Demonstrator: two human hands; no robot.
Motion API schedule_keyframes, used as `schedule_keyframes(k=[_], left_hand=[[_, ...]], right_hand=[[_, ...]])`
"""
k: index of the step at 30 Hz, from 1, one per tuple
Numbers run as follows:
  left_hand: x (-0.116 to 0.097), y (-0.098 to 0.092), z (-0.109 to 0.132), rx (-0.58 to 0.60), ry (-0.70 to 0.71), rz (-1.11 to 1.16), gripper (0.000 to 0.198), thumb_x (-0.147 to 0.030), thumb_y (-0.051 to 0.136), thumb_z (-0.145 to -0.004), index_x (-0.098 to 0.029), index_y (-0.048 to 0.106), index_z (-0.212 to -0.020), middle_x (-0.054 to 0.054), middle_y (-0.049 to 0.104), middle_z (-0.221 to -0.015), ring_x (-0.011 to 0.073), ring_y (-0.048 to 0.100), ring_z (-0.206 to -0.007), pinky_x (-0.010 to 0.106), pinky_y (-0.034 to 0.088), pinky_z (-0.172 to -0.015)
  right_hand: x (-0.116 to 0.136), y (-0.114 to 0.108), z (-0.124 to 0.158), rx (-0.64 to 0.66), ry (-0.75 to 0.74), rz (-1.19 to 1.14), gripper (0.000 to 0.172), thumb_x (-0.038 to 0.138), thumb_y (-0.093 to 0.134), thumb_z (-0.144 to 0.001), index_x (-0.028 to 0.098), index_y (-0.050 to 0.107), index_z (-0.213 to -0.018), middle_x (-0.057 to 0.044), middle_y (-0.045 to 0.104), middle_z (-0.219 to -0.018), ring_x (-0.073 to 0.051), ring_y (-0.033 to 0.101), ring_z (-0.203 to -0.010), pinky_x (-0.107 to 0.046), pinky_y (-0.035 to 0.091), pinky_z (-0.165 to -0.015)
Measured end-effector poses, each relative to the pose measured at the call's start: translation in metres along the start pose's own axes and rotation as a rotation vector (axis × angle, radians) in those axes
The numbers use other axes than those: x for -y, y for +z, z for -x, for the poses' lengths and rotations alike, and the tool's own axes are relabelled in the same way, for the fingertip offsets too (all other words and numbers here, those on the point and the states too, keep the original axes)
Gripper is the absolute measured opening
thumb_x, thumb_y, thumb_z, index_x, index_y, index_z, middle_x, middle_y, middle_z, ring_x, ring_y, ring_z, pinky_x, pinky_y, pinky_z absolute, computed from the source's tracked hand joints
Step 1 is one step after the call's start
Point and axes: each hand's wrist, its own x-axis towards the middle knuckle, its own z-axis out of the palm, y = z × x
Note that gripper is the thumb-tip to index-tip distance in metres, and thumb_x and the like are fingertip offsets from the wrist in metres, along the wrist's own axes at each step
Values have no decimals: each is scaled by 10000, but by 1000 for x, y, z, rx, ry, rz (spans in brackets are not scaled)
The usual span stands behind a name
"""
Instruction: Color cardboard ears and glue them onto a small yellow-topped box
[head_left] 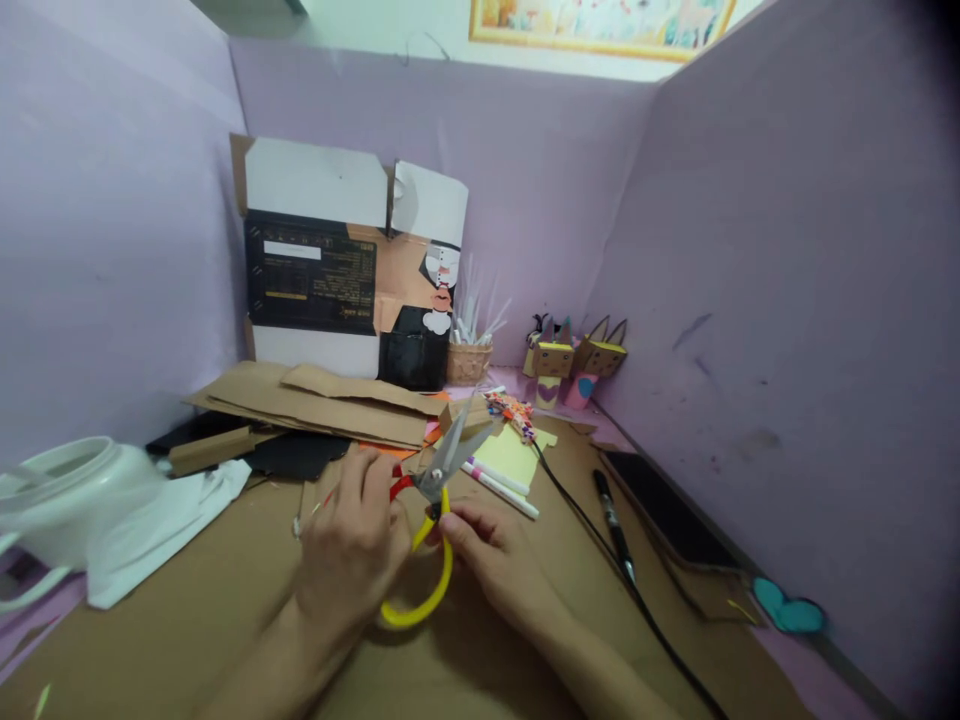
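Note:
A pair of scissors (450, 458) is held up over the cardboard, its blades spread apart and pointing away from me. One of its handles is red, the other yellow. My left hand (349, 545) is closed around the red handle on the left. With thumb and fingers pinched, my right hand (495, 555) grips the yellow handle close to the pivot; the tips of these fingers are partly hidden. The yellow loop hangs between both hands. Behind the blades lie pale yellow paper (504, 460) and white markers (502, 490).
Cardboard strips (337, 405) lie at the back, before an unfolded printed box (315, 280). At left is a white teapot-like vessel (105, 500) beside white tissue (172, 540). A black cable (577, 510), black marker (615, 525) and dark phone-like slab (675, 510) lie at right.

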Motion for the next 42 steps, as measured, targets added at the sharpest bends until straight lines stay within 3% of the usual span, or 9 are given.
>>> schedule_keyframes(k=[3, 9, 11, 15, 18, 24, 33, 37, 42], left_hand=[[-4, 1, 3, -63, 52, 32, 306, -165, 465, -770, -189, 555, -1061, 99, 588, -1128, 220, 599, -901, 264, 413, -645], [2, -5, -5, -126, 61, 217, 250, -354, 579, -740, -175, 631, -907, 109, 649, -984, 248, 583, -916, 332, 428, -818], [6, -6, -11, 15, 19, 420, 267, -391, 549, -758, -179, 623, -902, 87, 652, -944, 223, 594, -868, 312, 464, -761], [10, -7, -17, 502, -34, 829, 234, -361, 463, -816, -173, 602, -809, 16, 630, -710, 135, 576, -633, 220, 463, -576], [7, -6, -16, 616, -83, 986, 236, -327, 457, -805, -163, 539, -656, -14, 539, -570, 103, 509, -516, 199, 414, -491], [-4, 2, -8, 560, -296, 1106, 301, -412, 442, -807, -179, 424, -619, -54, 433, -477, 74, 401, -414, 187, 331, -410], [-9, 4, -9, 368, -477, 1178, 312, -473, 468, -748, -186, 424, -634, -65, 425, -431, 80, 403, -380, 197, 330, -387], [-11, 4, -8, 315, -498, 1196, 293, -456, 468, -747, -186, 427, -639, -72, 416, -427, 80, 405, -381, 194, 324, -386], [-6, 8, -7, 344, -483, 1177, 286, -426, 451, -787, -199, 393, -622, -78, 394, -432, 78, 379, -382, 193, 308, -389]], right_hand=[[-2, 0, -1, -16, -95, -4, 314, 342, 463, -829, 162, 588, -603, -7, 533, -592, -130, 466, -571, -245, 352, -545], [-8, -8, 1, -145, -221, 87, 295, 314, 435, -857, 169, 530, -619, 11, 467, -576, -120, 444, -555, -234, 340, -535], [-10, -9, 2, -156, -280, 120, 265, 299, 429, -865, 165, 571, -686, 9, 481, -592, -121, 460, -558, -233, 348, -535], [-14, -8, 3, -102, -368, 200, 237, 306, 434, -878, 174, 607, -784, 9, 488, -619, -118, 462, -560, -231, 355, -537], [-17, -5, 3, -48, -328, 155, 255, 351, 421, -892, 182, 584, -793, 13, 484, -627, -113, 460, -559, -227, 363, -537], [-25, -1, 3, -68, -164, 140, 367, 438, 289, -928, 195, 455, -708, 26, 456, -607, -113, 434, -553, -228, 360, -538], [-29, 4, 2, -80, -195, 309, 387, 452, 248, -920, 208, 389, -655, 12, 430, -621, -133, 409, -579, -236, 355, -524], [-30, 4, 1, -76, -174, 362, 405, 461, 231, -916, 206, 388, -644, 7, 433, -627, -135, 415, -580, -236, 349, -526], [-27, 3, 2, -95, -192, 443, 413, 441, 249, -919, 201, 418, -628, 7, 456, -597, -134, 433, -562, -230, 333, -517]])
